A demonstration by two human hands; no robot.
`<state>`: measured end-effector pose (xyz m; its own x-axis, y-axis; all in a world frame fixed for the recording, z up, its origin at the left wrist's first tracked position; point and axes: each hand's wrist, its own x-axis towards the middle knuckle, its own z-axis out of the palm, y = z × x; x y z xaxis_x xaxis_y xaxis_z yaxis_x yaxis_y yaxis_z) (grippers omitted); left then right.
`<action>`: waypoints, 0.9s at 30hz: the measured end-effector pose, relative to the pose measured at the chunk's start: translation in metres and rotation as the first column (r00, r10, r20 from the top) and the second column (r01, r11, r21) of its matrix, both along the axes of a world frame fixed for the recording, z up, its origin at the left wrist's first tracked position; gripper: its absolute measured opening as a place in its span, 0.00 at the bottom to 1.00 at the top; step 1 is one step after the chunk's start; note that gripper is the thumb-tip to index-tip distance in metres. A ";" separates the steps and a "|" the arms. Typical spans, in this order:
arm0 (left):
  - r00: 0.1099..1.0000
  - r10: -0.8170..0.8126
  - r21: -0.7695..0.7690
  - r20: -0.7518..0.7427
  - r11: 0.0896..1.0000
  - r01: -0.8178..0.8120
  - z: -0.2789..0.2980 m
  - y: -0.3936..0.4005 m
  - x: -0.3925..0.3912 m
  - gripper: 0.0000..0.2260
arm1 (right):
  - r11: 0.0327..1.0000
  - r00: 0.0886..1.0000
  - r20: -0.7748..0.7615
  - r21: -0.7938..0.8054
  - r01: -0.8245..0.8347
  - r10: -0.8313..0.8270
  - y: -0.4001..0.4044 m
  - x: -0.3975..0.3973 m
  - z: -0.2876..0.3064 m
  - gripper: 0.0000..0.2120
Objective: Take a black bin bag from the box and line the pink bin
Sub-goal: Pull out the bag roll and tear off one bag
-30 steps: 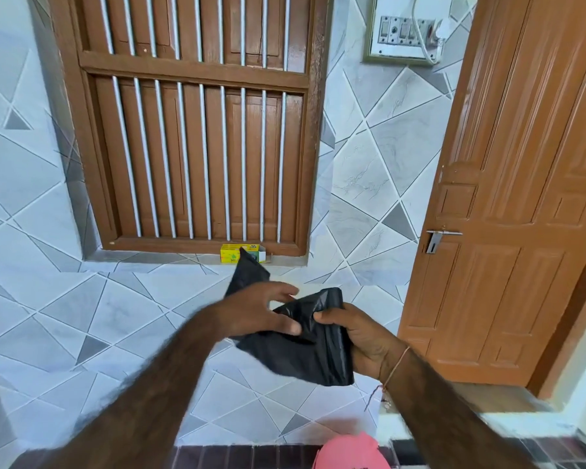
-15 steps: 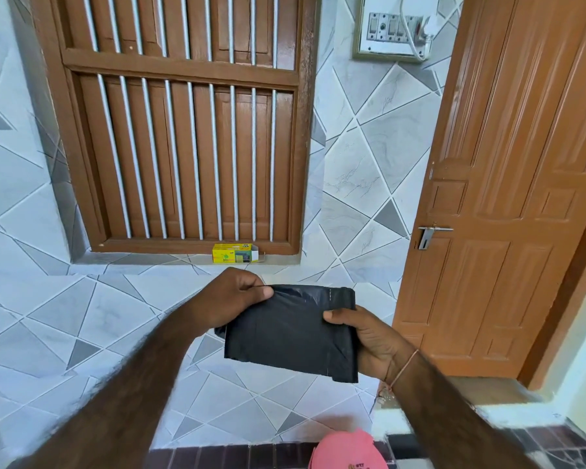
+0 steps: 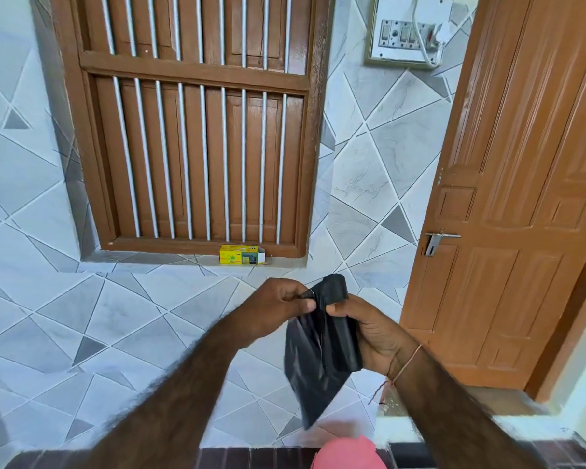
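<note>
A folded black bin bag (image 3: 320, 360) hangs in front of me, held by both hands at chest height. My left hand (image 3: 281, 304) pinches its top edge between thumb and fingers. My right hand (image 3: 372, 333) grips the folded right side, with a flap sticking up above the thumb. The bag's loose lower corner droops toward the pink bin (image 3: 347, 453), of which only the top shows at the bottom edge. The yellow bin-bag box (image 3: 241, 254) lies on the window sill, its right end open.
A brown barred window (image 3: 197, 130) fills the tiled wall ahead. A brown wooden door (image 3: 508, 231) with a metal latch stands at the right. A switchboard (image 3: 408, 30) hangs at upper right. A dark brick ledge (image 3: 251, 458) runs along the bottom.
The bag was held flat and wide between both hands; now my hands have come together and the bag hangs narrow and downward, partly unfolded and blurred with motion.
</note>
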<state>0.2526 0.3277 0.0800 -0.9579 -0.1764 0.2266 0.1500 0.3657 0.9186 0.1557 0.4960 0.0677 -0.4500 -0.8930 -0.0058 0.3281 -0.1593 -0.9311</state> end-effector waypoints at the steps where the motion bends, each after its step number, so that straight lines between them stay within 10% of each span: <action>1: 0.999 0.032 0.009 -0.026 0.999 -0.032 0.000 0.000 -0.002 0.03 | 1.000 1.000 -0.002 0.006 0.012 -0.012 0.001 0.000 0.000 0.30; 13: 0.994 0.108 -0.364 -0.034 0.925 -0.113 0.005 0.011 -0.006 0.06 | 0.892 0.881 -0.187 0.049 0.450 -0.434 -0.006 0.004 -0.007 0.05; 27: 0.931 0.298 -0.242 -0.212 0.907 -0.345 -0.002 0.017 -0.001 0.07 | 0.874 0.868 -0.105 -0.091 0.478 -0.486 -0.018 0.012 0.005 0.04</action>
<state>0.2513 0.3447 0.0782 -0.8033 -0.3779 0.4604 0.1238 0.6502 0.7496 0.1673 0.4783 0.0730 -0.8182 -0.5616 0.1233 0.0815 -0.3256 -0.9420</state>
